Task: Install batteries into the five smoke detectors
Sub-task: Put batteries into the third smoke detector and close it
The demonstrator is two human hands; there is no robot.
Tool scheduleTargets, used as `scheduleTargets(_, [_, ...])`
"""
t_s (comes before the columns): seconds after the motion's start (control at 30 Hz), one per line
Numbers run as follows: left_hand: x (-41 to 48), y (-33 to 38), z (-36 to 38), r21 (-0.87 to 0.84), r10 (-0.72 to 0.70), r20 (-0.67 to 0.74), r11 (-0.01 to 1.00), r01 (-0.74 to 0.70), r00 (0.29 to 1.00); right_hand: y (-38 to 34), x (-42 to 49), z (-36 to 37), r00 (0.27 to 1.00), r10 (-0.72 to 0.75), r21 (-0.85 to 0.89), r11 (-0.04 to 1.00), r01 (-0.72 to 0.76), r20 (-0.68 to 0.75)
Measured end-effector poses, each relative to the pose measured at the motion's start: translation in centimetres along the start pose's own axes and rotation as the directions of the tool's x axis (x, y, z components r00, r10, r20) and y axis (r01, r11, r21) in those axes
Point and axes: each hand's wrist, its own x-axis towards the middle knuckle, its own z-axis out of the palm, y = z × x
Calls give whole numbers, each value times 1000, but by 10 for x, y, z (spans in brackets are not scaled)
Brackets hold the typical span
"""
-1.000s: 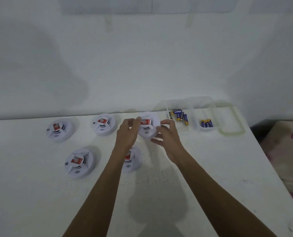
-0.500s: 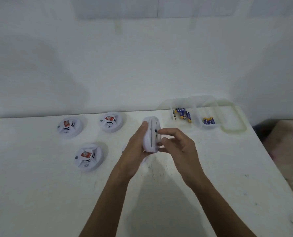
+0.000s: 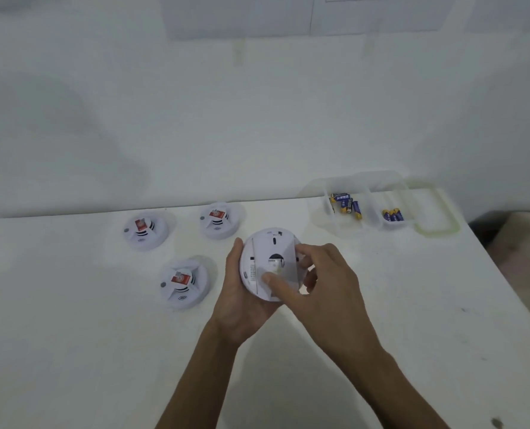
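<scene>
Nearest to us, above the front of the white desk (image 3: 71, 335), our 2 bare forearms reach forward and meet over 1 held smoke detector (image 3: 269, 243), which is lifted off the desk and turned so that its flat back faces us. Our left hand (image 3: 242, 308) cups it from the left and beneath, its grip closed round the rim. Our right hand (image 3: 328, 289) takes it from the right: the thumb lies on the back plate just below the dark round opening at the centre, while the curled fingers pinch the right rim, so this grip is closed on the detector too. Just left of our hands, 1 detector (image 3: 181, 284) sits face up on the desk with a red label on top. Farther back stand 2 more detectors (image 3: 144, 230) (image 3: 218, 219), also face up, near the desk's rear edge. At the far right rear, a clear divided container (image 3: 319, 209) holds blue and yellow batteries (image 3: 347, 205) in 1 compartment and a smaller batch (image 3: 393, 215) in the next, with a green-rimmed lid (image 3: 437, 230) beside it. Behind everything rises a pale wall (image 3: 195, 119).
</scene>
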Motion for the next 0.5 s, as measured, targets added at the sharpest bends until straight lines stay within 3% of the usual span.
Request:
scheduleTargets(0.17, [-5, 3, -11, 24, 14, -86, 1000, -12, 996, -22, -8, 17, 999, -6, -268, 963, -6, -42])
scheduleTargets(0.5, [-14, 5, -25, 84, 108, 43, 990, -111, 993, -33, -11, 39, 997, -21, -212, 977, 4, -75])
